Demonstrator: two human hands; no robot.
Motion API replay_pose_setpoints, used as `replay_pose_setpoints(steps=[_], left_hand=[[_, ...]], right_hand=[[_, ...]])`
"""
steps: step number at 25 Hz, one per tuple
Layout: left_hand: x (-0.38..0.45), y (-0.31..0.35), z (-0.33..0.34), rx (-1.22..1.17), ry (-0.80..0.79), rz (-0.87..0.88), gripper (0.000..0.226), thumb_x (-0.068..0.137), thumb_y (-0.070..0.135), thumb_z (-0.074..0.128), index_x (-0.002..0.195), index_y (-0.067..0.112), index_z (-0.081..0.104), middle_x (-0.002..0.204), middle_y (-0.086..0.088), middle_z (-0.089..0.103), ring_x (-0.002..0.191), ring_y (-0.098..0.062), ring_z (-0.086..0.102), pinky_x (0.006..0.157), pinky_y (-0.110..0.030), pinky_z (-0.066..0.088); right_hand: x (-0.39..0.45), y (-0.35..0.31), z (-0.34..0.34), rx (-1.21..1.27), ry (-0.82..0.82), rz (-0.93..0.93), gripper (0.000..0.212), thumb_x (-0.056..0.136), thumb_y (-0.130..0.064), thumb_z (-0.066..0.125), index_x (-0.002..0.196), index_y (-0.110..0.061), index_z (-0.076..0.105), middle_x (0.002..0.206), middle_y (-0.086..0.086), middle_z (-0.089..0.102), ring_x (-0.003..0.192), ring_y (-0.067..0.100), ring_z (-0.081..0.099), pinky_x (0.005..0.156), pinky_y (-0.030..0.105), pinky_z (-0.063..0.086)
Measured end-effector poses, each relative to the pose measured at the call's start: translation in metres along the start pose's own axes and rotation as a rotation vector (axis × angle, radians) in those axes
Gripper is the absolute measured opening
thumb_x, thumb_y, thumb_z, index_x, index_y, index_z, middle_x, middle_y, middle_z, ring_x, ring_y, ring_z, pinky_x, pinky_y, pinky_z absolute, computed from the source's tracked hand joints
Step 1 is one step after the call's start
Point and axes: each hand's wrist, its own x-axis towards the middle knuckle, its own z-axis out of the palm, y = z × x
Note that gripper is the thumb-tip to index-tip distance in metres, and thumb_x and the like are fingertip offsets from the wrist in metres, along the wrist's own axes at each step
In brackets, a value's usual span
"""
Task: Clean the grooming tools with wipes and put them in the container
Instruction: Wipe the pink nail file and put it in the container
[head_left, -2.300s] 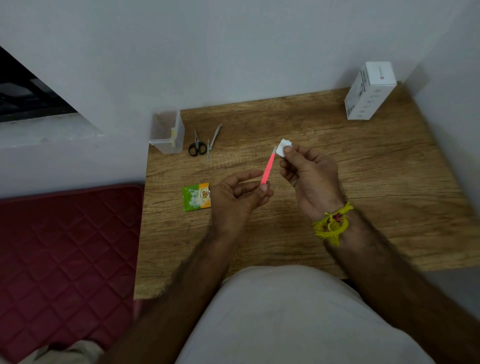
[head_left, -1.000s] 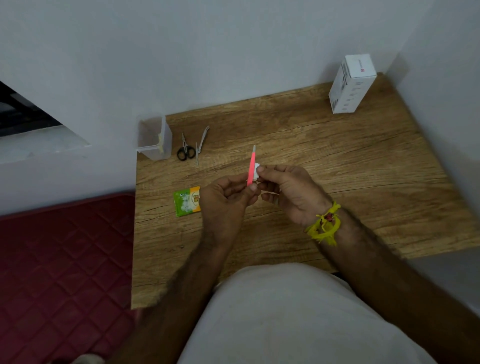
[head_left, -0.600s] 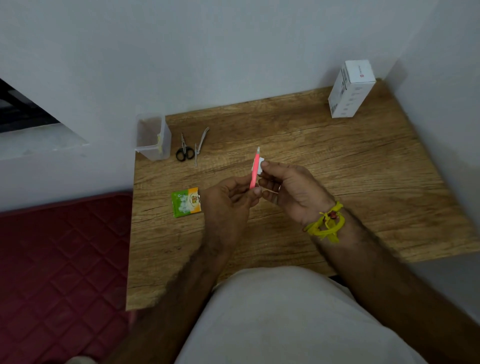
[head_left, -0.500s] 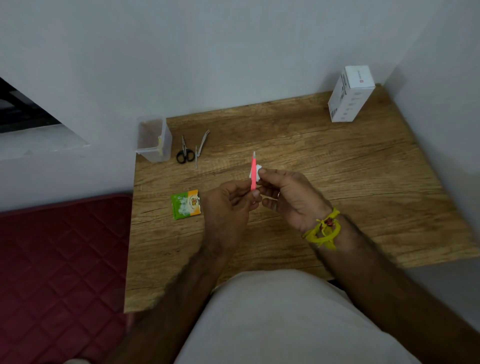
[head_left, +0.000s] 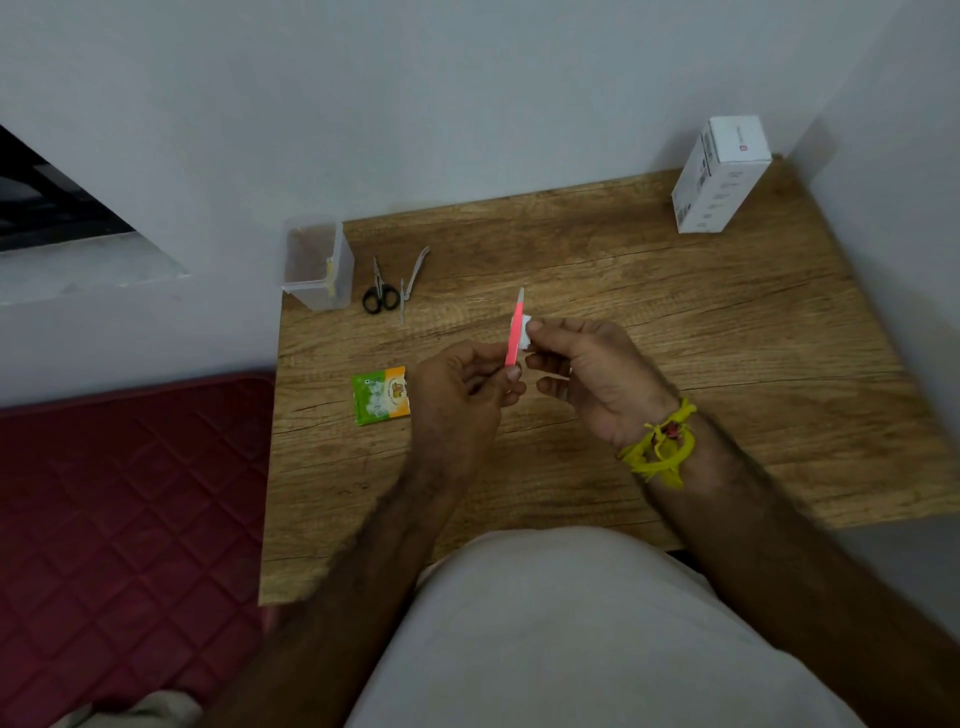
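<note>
My left hand (head_left: 457, 387) pinches the lower end of a thin pink grooming tool (head_left: 515, 332), which points up and away over the wooden table (head_left: 649, 322). My right hand (head_left: 592, 374) presses a small white wipe (head_left: 525, 336) against the right side of the tool's middle. At the table's far left corner stands a clear plastic container (head_left: 318, 265). Beside it lie small black-handled scissors (head_left: 380, 291) and a metal nail clipper (head_left: 413, 280).
A green and orange wipe sachet (head_left: 381, 394) lies on the table just left of my left hand. A white box (head_left: 719, 176) stands at the far right corner by the wall. A red quilted mat (head_left: 124, 519) covers the floor left of the table.
The wipe has slid down from the pink tool's tip to its middle. Both hands stay together over the table's centre; the tool now stands more upright.
</note>
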Motion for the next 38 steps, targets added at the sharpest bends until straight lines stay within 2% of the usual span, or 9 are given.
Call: replay_pose_setpoints(steps=[4, 8, 13, 22, 28, 35, 38], left_hand=[[0.001, -0.001, 0.001, 0.019, 0.009, 0.012, 0.022, 0.086, -0.008, 0.069, 0.104, 0.005, 0.072, 0.085, 0.002, 0.075, 0.076, -0.017, 0.075, 0.067, -0.025, 0.061], [0.001, -0.001, 0.004, 0.019, 0.009, 0.009, 0.024, 0.086, -0.009, 0.069, 0.102, 0.008, 0.071, 0.083, 0.002, 0.074, 0.075, -0.016, 0.074, 0.068, -0.026, 0.061], [0.002, -0.004, 0.001, 0.019, 0.016, 0.013, 0.022, 0.086, -0.008, 0.07, 0.103, 0.005, 0.072, 0.086, -0.003, 0.076, 0.077, -0.02, 0.075, 0.068, -0.028, 0.061], [0.0, -0.006, 0.002, 0.008, 0.006, -0.019, 0.022, 0.086, -0.008, 0.07, 0.106, 0.002, 0.071, 0.086, -0.003, 0.075, 0.077, -0.021, 0.074, 0.069, -0.026, 0.061], [-0.001, -0.005, 0.001, 0.0, -0.001, -0.004, 0.026, 0.086, -0.008, 0.069, 0.1, 0.013, 0.071, 0.084, -0.001, 0.075, 0.078, -0.022, 0.074, 0.069, -0.025, 0.061], [-0.002, -0.007, 0.001, 0.008, -0.016, -0.001, 0.024, 0.085, -0.009, 0.069, 0.099, 0.011, 0.07, 0.082, -0.001, 0.074, 0.076, -0.02, 0.074, 0.067, -0.024, 0.06], [-0.002, -0.006, 0.002, -0.043, -0.01, -0.008, 0.027, 0.085, -0.011, 0.069, 0.095, 0.014, 0.07, 0.082, 0.0, 0.075, 0.076, -0.02, 0.074, 0.068, -0.025, 0.061]], right_hand=[[0.001, 0.002, 0.0, -0.006, -0.009, 0.008, 0.015, 0.094, -0.018, 0.066, 0.079, -0.018, 0.069, 0.076, -0.003, 0.069, 0.069, 0.008, 0.06, 0.063, 0.027, 0.045], [0.005, -0.005, -0.001, 0.051, 0.01, 0.018, 0.014, 0.094, -0.018, 0.066, 0.08, -0.018, 0.069, 0.071, -0.007, 0.068, 0.067, 0.006, 0.06, 0.063, 0.027, 0.045], [0.004, -0.001, 0.001, 0.039, 0.002, 0.037, 0.01, 0.093, -0.018, 0.066, 0.086, -0.016, 0.072, 0.074, -0.005, 0.069, 0.069, 0.008, 0.06, 0.061, 0.026, 0.045], [0.006, -0.005, 0.001, 0.05, 0.026, -0.006, 0.013, 0.094, -0.016, 0.066, 0.082, -0.017, 0.072, 0.07, -0.008, 0.069, 0.07, 0.007, 0.059, 0.062, 0.026, 0.045], [0.009, -0.006, 0.002, 0.083, 0.019, 0.023, 0.01, 0.094, -0.019, 0.065, 0.089, -0.016, 0.072, 0.077, -0.005, 0.067, 0.071, 0.007, 0.059, 0.063, 0.026, 0.045], [0.012, -0.009, -0.001, 0.11, 0.041, 0.021, 0.015, 0.095, -0.018, 0.064, 0.081, -0.018, 0.071, 0.07, -0.008, 0.068, 0.068, 0.006, 0.06, 0.061, 0.025, 0.045], [0.011, -0.006, -0.001, 0.143, 0.015, 0.068, 0.009, 0.095, -0.018, 0.064, 0.088, -0.016, 0.071, 0.076, -0.005, 0.067, 0.068, 0.007, 0.061, 0.061, 0.026, 0.046]])
